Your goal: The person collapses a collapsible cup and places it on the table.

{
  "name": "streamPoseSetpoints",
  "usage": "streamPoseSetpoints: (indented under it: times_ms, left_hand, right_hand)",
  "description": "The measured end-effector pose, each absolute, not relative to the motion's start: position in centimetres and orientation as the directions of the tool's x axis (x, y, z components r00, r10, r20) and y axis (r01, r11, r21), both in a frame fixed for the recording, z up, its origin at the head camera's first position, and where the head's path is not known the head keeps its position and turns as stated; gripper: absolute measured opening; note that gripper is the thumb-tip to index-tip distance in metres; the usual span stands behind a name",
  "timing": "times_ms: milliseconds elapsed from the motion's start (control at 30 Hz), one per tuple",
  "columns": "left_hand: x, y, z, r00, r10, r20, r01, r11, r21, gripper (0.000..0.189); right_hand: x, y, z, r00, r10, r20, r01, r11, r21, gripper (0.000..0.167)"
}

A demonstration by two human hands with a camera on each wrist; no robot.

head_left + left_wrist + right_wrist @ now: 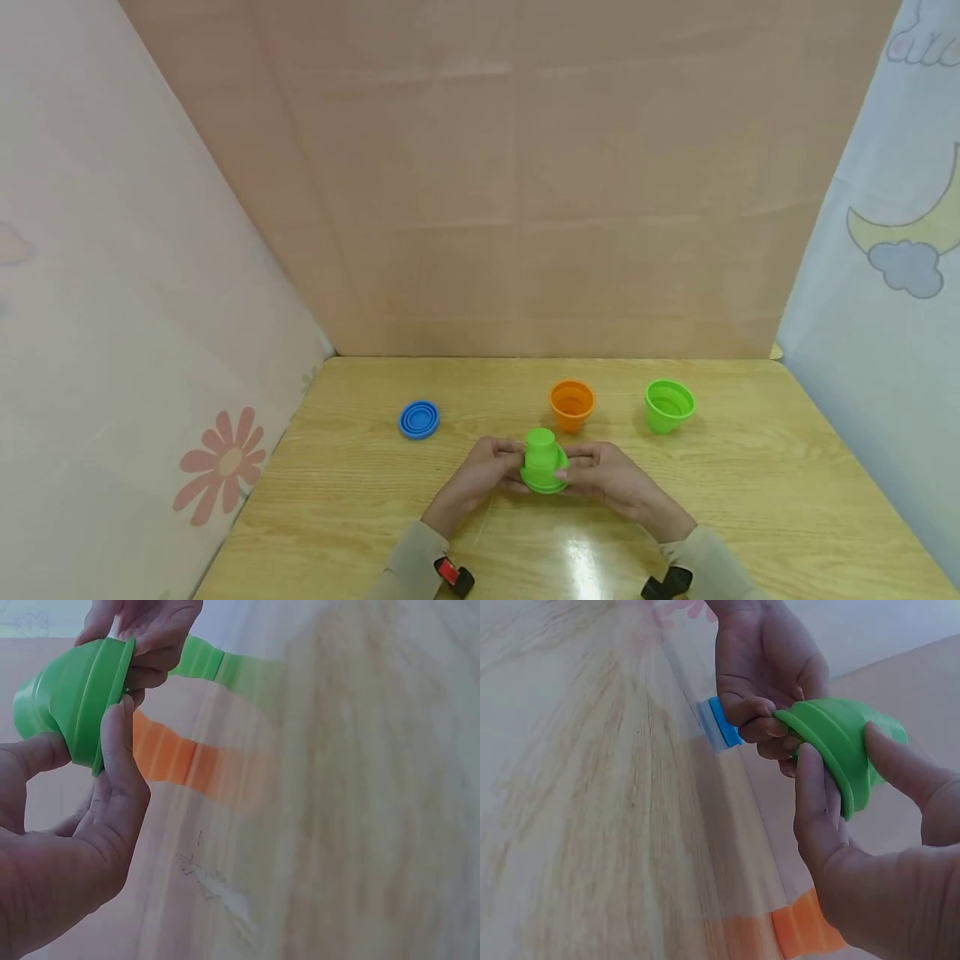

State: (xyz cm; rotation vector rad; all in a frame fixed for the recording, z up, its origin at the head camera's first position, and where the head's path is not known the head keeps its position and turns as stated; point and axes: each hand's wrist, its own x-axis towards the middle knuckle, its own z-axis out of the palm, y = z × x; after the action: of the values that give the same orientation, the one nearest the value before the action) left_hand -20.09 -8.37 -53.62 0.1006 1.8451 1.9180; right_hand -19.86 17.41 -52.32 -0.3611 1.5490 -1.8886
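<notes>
Between my two hands a light green collapsible cup (542, 461) is held above the table, its rim downward and its narrow base up. Its wall is partly folded and bulges on one side. My left hand (489, 472) pinches the rim from the left, thumb on the outer wall. From the right, my right hand (609, 479) grips the same cup, thumb on the wall and fingers under the rim, as the right wrist view shows on the cup (840, 746). The fingertips inside the rim are partly hidden.
Just beyond my hands stands an orange cup (572, 405), mouth up. A second green cup (670, 405) stands upright farther right. On the left lies a blue cup (418, 419), folded flat. The wooden table (337, 517) meets printed side walls and a brown back panel (517, 208).
</notes>
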Motion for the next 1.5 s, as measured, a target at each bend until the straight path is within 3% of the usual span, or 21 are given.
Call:
streamPoseSetpoints:
  times_ms: [333, 667, 800, 1167, 1500]
  left_hand:
    - [-19.8, -8.3, -53.2, -0.904, 0.338, -0.261, -0.264, 0.038, 0.964, 0.032]
    - [-19.7, -9.1, -53.2, -0.817, 0.514, -0.263, -0.312, -0.011, 0.950, 0.043]
    - [-19.6, -9.3, -53.4, -0.809, 0.531, -0.252, -0.318, -0.034, 0.947, 0.046]
    - [-19.3, -7.9, -53.4, -0.911, 0.318, -0.265, -0.257, 0.065, 0.964, 0.048]
    - [-19.0, -7.3, -53.6, -0.936, 0.221, -0.273, -0.267, 0.058, 0.962, 0.048]
  right_hand:
    - [-20.0, 16.3, -52.1, -0.800, -0.559, -0.218, 0.240, 0.036, -0.970, 0.063]
    - [-20.2, 16.9, -52.6, -0.816, -0.536, -0.215, 0.230, 0.040, -0.972, 0.053]
    - [-20.1, 17.0, -52.5, -0.814, -0.543, -0.206, 0.223, 0.034, -0.974, 0.052]
    - [-19.6, 16.1, -51.9, -0.847, -0.490, -0.206, 0.166, 0.124, -0.978, 0.063]
    - [-19.6, 15.6, -52.1, -0.851, -0.476, -0.222, 0.159, 0.171, -0.973, 0.071]
